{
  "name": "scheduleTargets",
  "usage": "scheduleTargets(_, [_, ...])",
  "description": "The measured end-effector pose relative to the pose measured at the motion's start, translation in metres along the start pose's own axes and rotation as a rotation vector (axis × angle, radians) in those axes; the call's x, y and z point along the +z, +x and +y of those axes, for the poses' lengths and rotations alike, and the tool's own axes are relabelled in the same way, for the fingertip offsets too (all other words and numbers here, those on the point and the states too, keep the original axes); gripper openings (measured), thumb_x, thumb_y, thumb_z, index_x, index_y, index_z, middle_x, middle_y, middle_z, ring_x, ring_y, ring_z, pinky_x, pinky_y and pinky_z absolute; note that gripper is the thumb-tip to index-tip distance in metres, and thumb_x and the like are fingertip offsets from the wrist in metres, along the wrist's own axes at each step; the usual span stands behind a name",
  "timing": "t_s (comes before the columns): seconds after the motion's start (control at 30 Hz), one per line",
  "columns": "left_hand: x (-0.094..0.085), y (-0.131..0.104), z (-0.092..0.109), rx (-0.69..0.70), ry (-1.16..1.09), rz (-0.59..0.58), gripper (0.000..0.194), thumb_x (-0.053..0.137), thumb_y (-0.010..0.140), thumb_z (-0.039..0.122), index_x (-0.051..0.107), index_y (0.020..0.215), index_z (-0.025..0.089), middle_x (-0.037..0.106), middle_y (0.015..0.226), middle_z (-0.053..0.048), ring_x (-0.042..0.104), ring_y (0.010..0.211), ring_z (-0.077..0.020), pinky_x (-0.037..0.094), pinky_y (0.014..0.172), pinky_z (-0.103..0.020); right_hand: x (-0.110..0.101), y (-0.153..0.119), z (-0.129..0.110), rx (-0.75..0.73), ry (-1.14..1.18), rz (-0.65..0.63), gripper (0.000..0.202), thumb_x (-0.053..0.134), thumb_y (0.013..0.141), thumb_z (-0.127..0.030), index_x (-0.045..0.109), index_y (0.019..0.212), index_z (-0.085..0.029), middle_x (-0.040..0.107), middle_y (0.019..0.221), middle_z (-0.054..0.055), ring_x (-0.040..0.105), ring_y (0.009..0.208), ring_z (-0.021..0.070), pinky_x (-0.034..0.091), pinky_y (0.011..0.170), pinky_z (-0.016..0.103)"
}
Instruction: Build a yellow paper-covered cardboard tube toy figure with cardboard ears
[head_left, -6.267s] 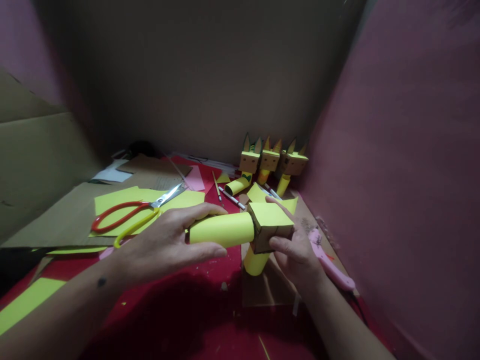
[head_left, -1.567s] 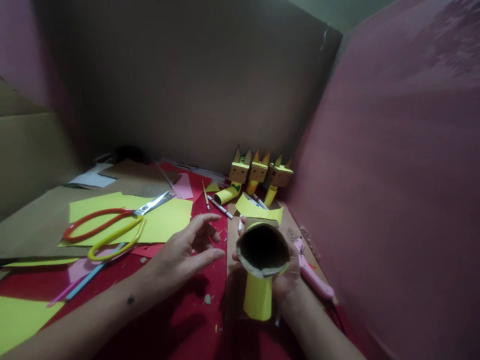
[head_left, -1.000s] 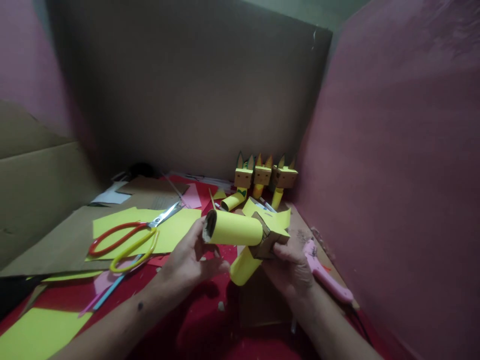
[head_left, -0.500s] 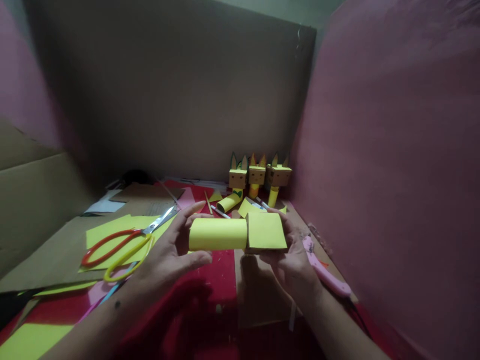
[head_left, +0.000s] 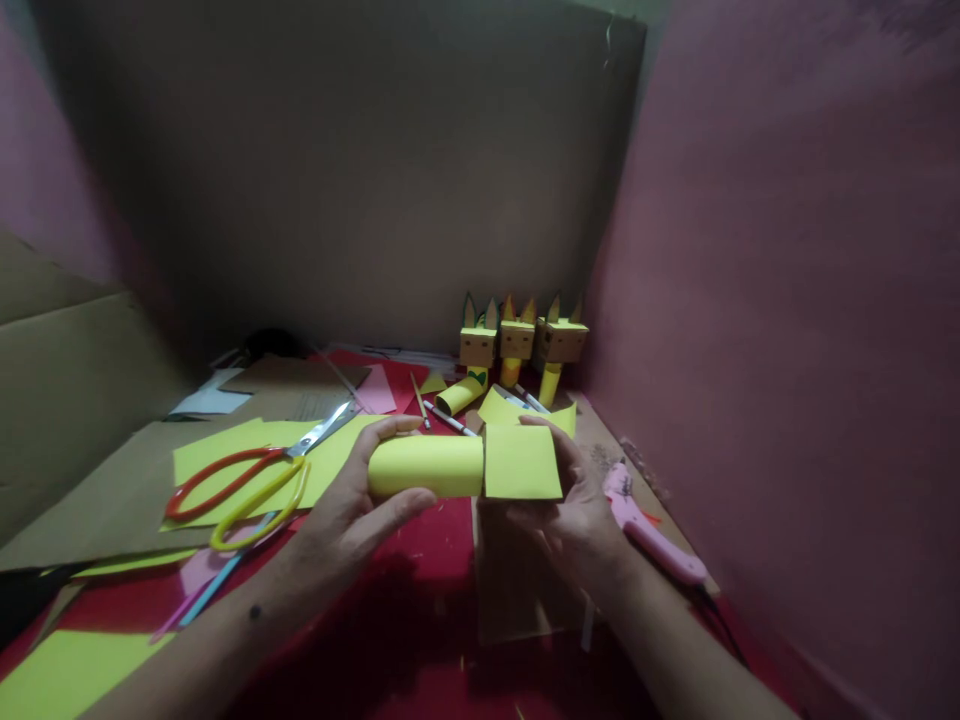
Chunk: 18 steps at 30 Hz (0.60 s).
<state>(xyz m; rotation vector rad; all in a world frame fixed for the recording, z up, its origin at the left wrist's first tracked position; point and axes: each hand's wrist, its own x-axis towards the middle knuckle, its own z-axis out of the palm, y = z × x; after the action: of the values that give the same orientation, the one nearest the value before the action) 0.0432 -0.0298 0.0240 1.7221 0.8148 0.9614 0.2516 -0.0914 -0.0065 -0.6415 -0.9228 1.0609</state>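
Note:
A yellow paper tube (head_left: 426,466) lies sideways in front of me, its right end against a yellow-topped cardboard box (head_left: 522,462). My left hand (head_left: 375,490) wraps round the tube's left end, thumb below and fingers behind. On the right, my right hand (head_left: 574,500) grips the box by its right side and underside. Behind them stand three box-headed figures (head_left: 517,340) with pointed ears and yellow tube bodies. Another yellow tube (head_left: 460,395) lies beside the left figure.
Scissors (head_left: 292,455) with red and yellow handles rest on yellow paper (head_left: 217,455) at the left. A pink glue gun (head_left: 656,540) lies at the right near the pink wall (head_left: 787,300). Markers (head_left: 448,418) and cardboard (head_left: 112,490) are also on the red surface (head_left: 352,640).
Both hands, with the tube and box, have shifted slightly left in view. My left fingers now lie closer round the tube's end. The background has shifted a little with the camera.

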Motion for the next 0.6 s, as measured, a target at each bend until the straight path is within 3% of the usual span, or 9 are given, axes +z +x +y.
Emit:
scheduleTargets(0.17, [-0.009, 0.011, -0.001, -0.012, -0.071, 0.006, 0.077, 0.073, 0.079, 0.053, 0.037, 0.141, 0.024, 0.060, 0.104, -0.006, 0.063, 0.072, -0.0187, 0.057, 0.062, -0.031, -0.002, 0.005, -0.002, 0.028, -0.013, 0.060, 0.067, 0.088, 0.059, -0.006, 0.068, 0.117, -0.033, 0.073, 0.115, -0.001, 0.068, 0.101, 0.0217, 0.059, 0.086, 0.034])
scheduleTargets(0.23, [-0.017, 0.019, -0.008, -0.021, -0.112, 0.093, 0.075, 0.063, 0.084, 0.061, 0.035, 0.142, 0.023, 0.056, 0.117, -0.011, 0.067, 0.080, -0.0223, 0.058, 0.064, -0.034, -0.004, 0.009, -0.008, 0.001, -0.049, 0.123, 0.063, 0.089, 0.059, -0.009, 0.068, 0.114, -0.031, 0.073, 0.114, -0.001, 0.067, 0.103, 0.0224, 0.059, 0.087, 0.035])
scheduleTargets(0.3, [-0.026, 0.027, -0.018, -0.073, -0.084, 0.240, 0.066, 0.056, 0.087, 0.062, 0.040, 0.135, 0.020, 0.056, 0.117, -0.013, 0.068, 0.083, -0.0227, 0.057, 0.060, -0.033, -0.007, 0.014, -0.015, -0.030, -0.109, 0.164, 0.060, 0.088, 0.061, -0.010, 0.067, 0.113, -0.030, 0.072, 0.112, -0.001, 0.066, 0.102, 0.0226, 0.059, 0.087, 0.037])
scheduleTargets(0.37, [-0.033, 0.035, -0.026, -0.129, 0.029, 0.292, 0.059, 0.058, 0.086, 0.058, 0.045, 0.128, 0.018, 0.062, 0.107, -0.011, 0.067, 0.077, -0.0209, 0.056, 0.059, -0.033, -0.011, 0.019, -0.023, -0.051, -0.162, 0.190, 0.058, 0.088, 0.061, -0.011, 0.067, 0.111, -0.029, 0.073, 0.111, 0.000, 0.066, 0.102, 0.0228, 0.059, 0.087, 0.038])
scheduleTargets(0.43, [-0.038, 0.045, -0.033, -0.155, 0.207, 0.260, 0.054, 0.060, 0.084, 0.052, 0.050, 0.123, 0.015, 0.066, 0.097, -0.009, 0.067, 0.073, -0.0214, 0.056, 0.061, -0.036, -0.015, 0.024, -0.029, -0.084, -0.200, 0.212, 0.057, 0.089, 0.060, -0.012, 0.066, 0.109, -0.029, 0.073, 0.109, 0.000, 0.066, 0.101, 0.0233, 0.059, 0.086, 0.039])
scheduleTargets(0.6, [-0.028, 0.094, -0.038, -0.103, 0.548, 0.179, 0.027, 0.067, 0.080, 0.029, 0.064, 0.102, 0.014, 0.070, 0.105, -0.013, 0.068, 0.104, -0.0306, 0.055, 0.087, -0.041, -0.023, 0.035, -0.034, -0.211, -0.232, 0.266, 0.054, 0.087, 0.065, -0.016, 0.064, 0.112, -0.029, 0.073, 0.109, 0.000, 0.066, 0.103, 0.0224, 0.056, 0.092, 0.039])
